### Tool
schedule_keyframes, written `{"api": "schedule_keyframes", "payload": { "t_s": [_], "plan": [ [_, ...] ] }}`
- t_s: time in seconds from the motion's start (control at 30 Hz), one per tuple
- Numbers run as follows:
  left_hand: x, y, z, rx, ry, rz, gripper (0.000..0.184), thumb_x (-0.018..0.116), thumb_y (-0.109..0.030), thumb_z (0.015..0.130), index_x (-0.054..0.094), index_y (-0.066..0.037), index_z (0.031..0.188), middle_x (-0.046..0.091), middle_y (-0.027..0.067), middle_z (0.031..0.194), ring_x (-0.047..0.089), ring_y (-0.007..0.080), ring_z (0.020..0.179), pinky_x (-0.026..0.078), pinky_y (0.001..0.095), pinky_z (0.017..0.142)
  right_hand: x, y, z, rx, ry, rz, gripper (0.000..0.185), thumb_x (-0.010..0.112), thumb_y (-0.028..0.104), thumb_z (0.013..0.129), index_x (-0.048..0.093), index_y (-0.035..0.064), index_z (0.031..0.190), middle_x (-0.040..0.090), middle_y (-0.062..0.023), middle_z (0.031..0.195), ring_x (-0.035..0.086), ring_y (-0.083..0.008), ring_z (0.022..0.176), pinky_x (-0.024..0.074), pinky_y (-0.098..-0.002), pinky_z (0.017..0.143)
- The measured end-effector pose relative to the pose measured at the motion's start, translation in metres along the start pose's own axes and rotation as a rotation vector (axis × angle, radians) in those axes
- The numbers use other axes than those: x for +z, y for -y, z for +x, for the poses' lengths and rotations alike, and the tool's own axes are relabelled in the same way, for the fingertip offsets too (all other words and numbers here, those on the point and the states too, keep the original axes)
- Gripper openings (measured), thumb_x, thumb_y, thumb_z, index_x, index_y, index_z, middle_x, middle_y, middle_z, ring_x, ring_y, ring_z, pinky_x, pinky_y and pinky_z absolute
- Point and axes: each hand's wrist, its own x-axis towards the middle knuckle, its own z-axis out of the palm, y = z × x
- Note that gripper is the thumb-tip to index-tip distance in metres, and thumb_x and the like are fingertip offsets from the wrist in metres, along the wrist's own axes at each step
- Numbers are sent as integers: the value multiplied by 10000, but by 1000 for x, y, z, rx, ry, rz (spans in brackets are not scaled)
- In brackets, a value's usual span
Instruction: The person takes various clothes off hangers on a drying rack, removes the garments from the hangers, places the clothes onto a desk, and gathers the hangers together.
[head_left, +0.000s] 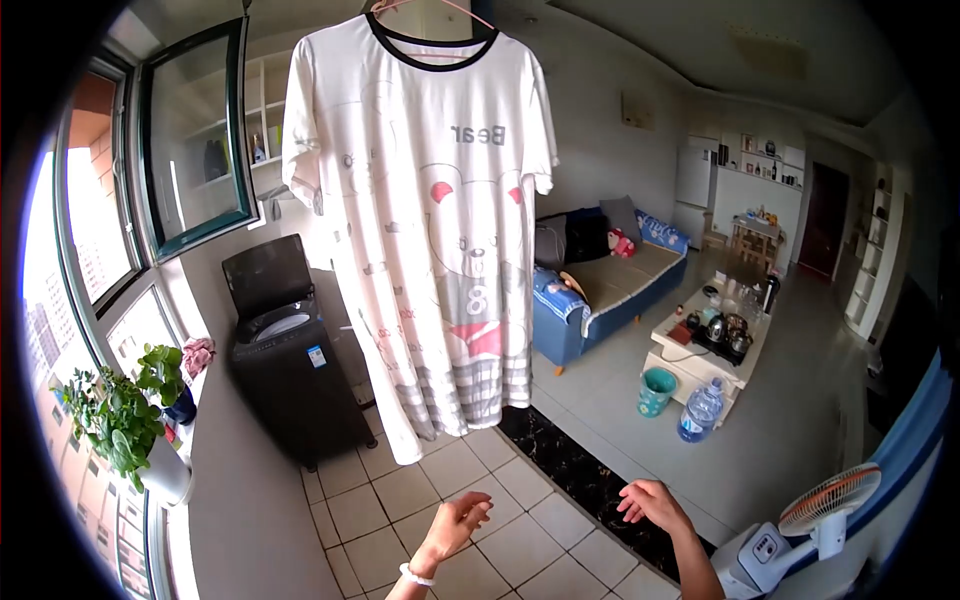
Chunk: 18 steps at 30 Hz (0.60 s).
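A white nightshirt (430,230) with a black neckline, a bear print and grey stripes near its hem hangs from a pink hanger (455,12) at the top of the view. Below the hem is my left hand (462,518), with a white bracelet on the wrist; its fingers are loosely curled and apart, holding nothing. My right hand (650,502) is to the lower right of the shirt, over the dark floor strip, its fingers bent, spread and empty. Neither hand touches the shirt.
A black washing machine (300,370) with its lid up stands left, near a potted plant (120,420) by the windows. Beyond are a blue sofa (610,290), a low table (690,355), a teal bin (657,392) and a water bottle (701,412). A fan (830,500) is at lower right.
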Motion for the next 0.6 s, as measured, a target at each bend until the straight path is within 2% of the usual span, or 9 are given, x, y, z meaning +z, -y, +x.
{"api": "schedule_keyframes", "payload": {
  "t_s": [0.13,0.3,0.37,0.47,0.5,0.53,0.6],
  "plan": [
    [-25,-6,16,14,-140,-26,298,523,-210,927,548,13,1124,640,88,985,617,146,845,498,274,707,-14,58,80,-169,144,-134,285,440,228,937,571,-25,958,637,-95,789,615,-133,619,497,-239,555],
    [-45,-30,50,165,-550,-11,262,554,-138,905,545,21,1114,629,86,985,602,135,815,498,256,699,-28,165,174,-467,140,-226,250,455,204,939,577,-14,928,627,-71,777,604,-120,678,490,-250,603],
    [-56,-38,64,171,-678,19,270,564,-118,888,537,20,1118,628,81,966,588,122,791,495,254,690,-30,217,206,-677,86,-223,206,477,174,930,576,-7,929,627,-69,778,602,-111,712,489,-247,632],
    [-62,-58,84,325,-861,139,345,577,-159,882,501,31,1159,575,126,1084,572,185,924,498,287,720,-30,296,247,-1066,-140,-269,194,513,153,910,572,-31,924,651,-103,779,607,-128,694,484,-254,631],
    [-68,-57,88,334,-878,147,405,595,-188,873,473,22,1197,529,146,1152,540,219,1010,494,307,760,-32,321,260,-1140,-197,-248,183,518,145,904,574,-28,925,658,-118,792,605,-118,682,471,-249,604],
    [-69,-61,93,337,-917,129,444,603,-201,867,450,14,1224,509,151,1181,514,233,1059,466,332,825,-31,347,271,-1302,-315,-259,166,521,134,899,576,-20,928,657,-112,785,588,-111,642,452,-246,573],
    [-78,-57,101,278,-958,129,468,608,-209,866,434,15,1238,495,154,1196,500,247,1079,441,348,864,-26,397,275,-1435,-514,-281,157,516,131,898,561,-19,912,621,-106,696,543,-118,573,429,-261,533]
  ]
}}
